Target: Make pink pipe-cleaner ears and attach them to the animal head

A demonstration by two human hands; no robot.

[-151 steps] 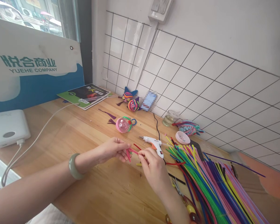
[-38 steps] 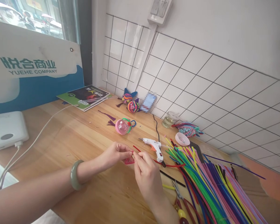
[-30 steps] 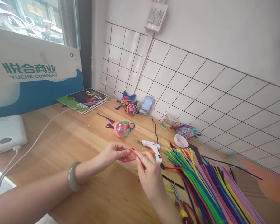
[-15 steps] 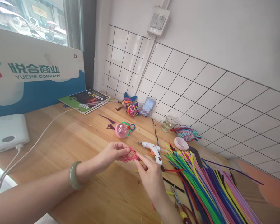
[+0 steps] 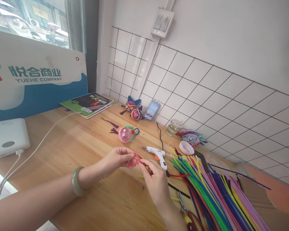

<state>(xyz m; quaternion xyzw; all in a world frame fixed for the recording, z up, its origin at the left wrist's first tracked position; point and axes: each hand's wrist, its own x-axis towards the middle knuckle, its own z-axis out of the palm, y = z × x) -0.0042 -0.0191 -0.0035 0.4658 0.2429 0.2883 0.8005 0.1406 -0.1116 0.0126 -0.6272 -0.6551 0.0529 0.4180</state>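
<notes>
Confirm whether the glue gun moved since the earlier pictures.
No. Judged against the glass jar, the glue gun lies in the same place, nozzle pointing the same way.

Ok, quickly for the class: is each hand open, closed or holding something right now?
Left hand: closed, fingers holding the bent pink strip.
Right hand: closed, fingers holding the same strip.

Pink strand (image 5: 134, 164) partly behind left hand (image 5: 119, 159)

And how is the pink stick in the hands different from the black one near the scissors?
The pink stick is bent into a triangle-like shape; the black stick is straight. The left hand and right hand hold the pink stick; the black stick lies on the table. Both are thin.
</notes>
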